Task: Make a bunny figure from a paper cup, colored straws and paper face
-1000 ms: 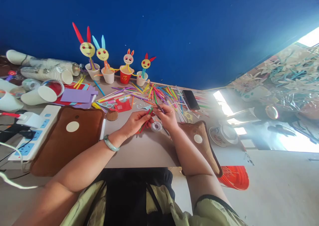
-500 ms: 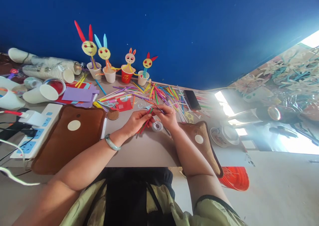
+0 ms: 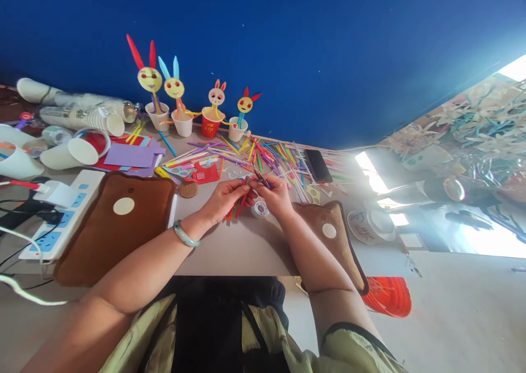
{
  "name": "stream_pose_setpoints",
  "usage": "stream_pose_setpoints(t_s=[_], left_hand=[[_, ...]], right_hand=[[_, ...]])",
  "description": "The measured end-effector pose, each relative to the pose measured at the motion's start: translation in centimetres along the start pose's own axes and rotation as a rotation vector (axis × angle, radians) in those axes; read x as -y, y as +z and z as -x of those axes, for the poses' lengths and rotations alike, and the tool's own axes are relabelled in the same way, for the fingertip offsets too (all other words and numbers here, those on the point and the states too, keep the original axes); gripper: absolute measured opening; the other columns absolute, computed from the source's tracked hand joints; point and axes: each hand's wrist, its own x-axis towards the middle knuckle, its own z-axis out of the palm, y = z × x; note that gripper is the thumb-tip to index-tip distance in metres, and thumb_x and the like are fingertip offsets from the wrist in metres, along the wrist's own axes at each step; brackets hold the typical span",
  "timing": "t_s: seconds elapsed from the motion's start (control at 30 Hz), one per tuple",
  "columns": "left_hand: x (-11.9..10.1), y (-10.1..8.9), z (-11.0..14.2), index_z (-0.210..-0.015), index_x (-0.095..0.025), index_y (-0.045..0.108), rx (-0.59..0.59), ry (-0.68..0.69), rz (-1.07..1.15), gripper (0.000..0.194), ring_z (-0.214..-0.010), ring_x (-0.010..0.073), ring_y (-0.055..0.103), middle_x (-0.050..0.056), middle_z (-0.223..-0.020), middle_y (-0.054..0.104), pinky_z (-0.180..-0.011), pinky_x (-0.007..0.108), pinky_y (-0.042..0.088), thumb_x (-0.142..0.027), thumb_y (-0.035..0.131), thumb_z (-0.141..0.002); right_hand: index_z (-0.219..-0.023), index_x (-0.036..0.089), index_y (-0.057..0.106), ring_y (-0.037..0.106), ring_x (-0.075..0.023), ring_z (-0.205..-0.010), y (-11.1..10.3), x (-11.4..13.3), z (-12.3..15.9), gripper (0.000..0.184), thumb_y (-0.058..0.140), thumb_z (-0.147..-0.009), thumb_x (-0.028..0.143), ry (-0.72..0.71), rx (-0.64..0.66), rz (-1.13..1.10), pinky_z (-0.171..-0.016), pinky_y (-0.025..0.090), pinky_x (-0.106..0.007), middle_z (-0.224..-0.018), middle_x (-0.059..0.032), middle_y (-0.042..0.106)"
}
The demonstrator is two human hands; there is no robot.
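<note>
My left hand [image 3: 221, 202], a pale green bangle on its wrist, pinches a small bundle of red and green straws [image 3: 239, 205] over the table. Close against it, my right hand [image 3: 278, 196] is closed around a dark pair of scissors [image 3: 262, 179] whose blades point up and away. Its fingertips meet the upper end of the straws; whether they also grip them is hard to see. Just below my right fingers lies a clear tape roll [image 3: 260, 209]. Beyond both hands spreads a heap of coloured straws [image 3: 263, 154] with paper scraps.
Several rabbit-faced cup figures, one in a red cup [image 3: 211, 125], line the blue wall. A brown pad [image 3: 123, 236] and power strip [image 3: 66, 219] are at left, with stacked paper cups [image 3: 82, 120] behind. A phone [image 3: 318, 166] and another brown pad [image 3: 329, 247] are at right.
The red and green straws have turned a little more upright in my left hand. The scissors in my right hand now show more plainly, tipped upward. The view has shifted slightly.
</note>
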Motion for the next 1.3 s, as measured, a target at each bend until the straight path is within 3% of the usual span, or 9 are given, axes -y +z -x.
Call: stream_pose_setpoints(t_s=[0.13, 0.57, 0.8, 1.3], left_hand=[[0.4, -0.2, -0.2, -0.092, -0.011, 0.075, 0.000, 0.014, -0.022, 0.049, -0.070, 0.0199, 0.073, 0.009, -0.081, 0.076, -0.068, 0.031, 0.058, -0.054, 0.085, -0.070], [0.4, 0.0, 0.0, -0.086, -0.010, 0.075, -0.023, 0.006, -0.014, 0.049, -0.065, 0.0180, 0.071, 0.009, -0.077, 0.076, -0.065, 0.031, 0.058, -0.054, 0.087, -0.067], [0.5, 0.1, -0.1, -0.085, -0.011, 0.074, -0.021, 0.011, -0.042, 0.051, -0.064, 0.0174, 0.070, 0.008, -0.076, 0.075, -0.064, 0.030, 0.058, -0.057, 0.086, -0.068], [0.2, 0.3, 0.3, -0.085, -0.010, 0.076, -0.006, -0.070, 0.004, 0.050, -0.067, 0.0178, 0.071, 0.011, -0.081, 0.077, -0.067, 0.031, 0.060, -0.053, 0.089, -0.065]], right_hand=[[-0.072, 0.019, 0.073, 0.048, -0.0116, -0.060, 0.1, 0.0, 0.0, 0.032, 0.082, -0.073, 0.050, 0.042, -0.017, -0.015, -0.056, 0.039, -0.027, -0.061, 0.0030, 0.054], [-0.067, 0.019, 0.066, 0.036, -0.0074, -0.053, 0.3, -1.0, -0.2, 0.035, 0.084, -0.069, 0.048, 0.142, 0.010, -0.125, -0.050, 0.030, -0.024, -0.058, 0.0059, 0.046], [-0.078, 0.019, 0.070, 0.041, -0.0088, -0.054, 0.2, -1.0, -0.2, 0.036, 0.083, -0.068, 0.051, 0.176, 0.003, -0.124, -0.050, 0.032, -0.024, -0.061, 0.0047, 0.053], [-0.073, 0.018, 0.069, 0.039, -0.0077, -0.050, 0.2, -0.8, -0.1, 0.035, 0.083, -0.069, 0.050, 0.183, 0.005, -0.154, -0.046, 0.032, -0.024, -0.059, 0.0051, 0.049]])
